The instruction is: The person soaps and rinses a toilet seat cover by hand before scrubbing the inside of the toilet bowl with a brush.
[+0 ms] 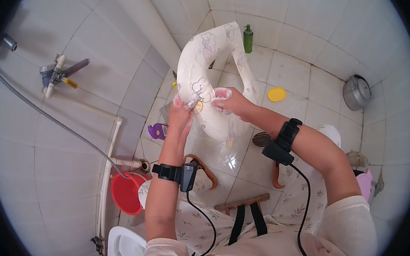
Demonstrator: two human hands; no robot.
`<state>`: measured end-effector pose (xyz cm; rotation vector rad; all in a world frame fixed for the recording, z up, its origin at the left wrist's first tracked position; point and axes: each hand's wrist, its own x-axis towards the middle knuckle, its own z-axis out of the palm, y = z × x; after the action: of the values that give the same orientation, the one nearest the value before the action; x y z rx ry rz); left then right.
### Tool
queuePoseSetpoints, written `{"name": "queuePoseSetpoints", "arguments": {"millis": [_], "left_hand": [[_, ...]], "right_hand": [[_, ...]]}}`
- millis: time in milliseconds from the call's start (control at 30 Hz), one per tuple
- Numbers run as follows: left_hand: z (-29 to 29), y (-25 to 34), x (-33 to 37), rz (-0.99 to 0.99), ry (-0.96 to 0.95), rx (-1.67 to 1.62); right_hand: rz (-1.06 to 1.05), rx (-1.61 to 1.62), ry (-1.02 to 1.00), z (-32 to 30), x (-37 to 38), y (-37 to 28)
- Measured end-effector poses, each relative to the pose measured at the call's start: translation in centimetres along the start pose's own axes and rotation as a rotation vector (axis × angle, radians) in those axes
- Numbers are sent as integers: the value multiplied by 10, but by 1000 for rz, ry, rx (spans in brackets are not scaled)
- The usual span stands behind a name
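A cream, ring-shaped toilet seat [191, 65] with printed cartoon animals is held up in front of me, tilted above the tiled floor. My left hand [181, 111] grips its near left side, fingers closed on the rim. At the inner edge of the ring, my right hand [231, 101] is closed round the near part. White suds cover the fingers of both hands. Whether a small cloth or sponge is also in either hand cannot be made out. Water glistens on the floor just below the seat.
On the left are a red bucket [124, 195], a purple bottle [158, 131], wall pipes and a grey hose [49, 114]. Beyond the seat stand a green pump bottle [248, 40], a yellow lid-like disc [276, 94] and a metal kettle [357, 93]. A white toilet [126, 245] is lower left.
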<state>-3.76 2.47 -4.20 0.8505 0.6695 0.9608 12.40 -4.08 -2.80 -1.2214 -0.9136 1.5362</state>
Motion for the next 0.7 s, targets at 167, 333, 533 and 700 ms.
{"name": "queuePoseSetpoints", "arguments": {"millis": [167,333,533,700], "left_hand": [[8,4,-4,-61,-5,48],[2,0,-2,-68,-23,3],[13,7,-5,-68,-116,7],[17,6,-7,-21,-92,-21]], "right_hand": [[112,75,11,-6,-4,-12],[26,137,6,-5,-2,4],[148,135,-6,-14,-9,-14],[46,142,60,-8,-12,-1]]}}
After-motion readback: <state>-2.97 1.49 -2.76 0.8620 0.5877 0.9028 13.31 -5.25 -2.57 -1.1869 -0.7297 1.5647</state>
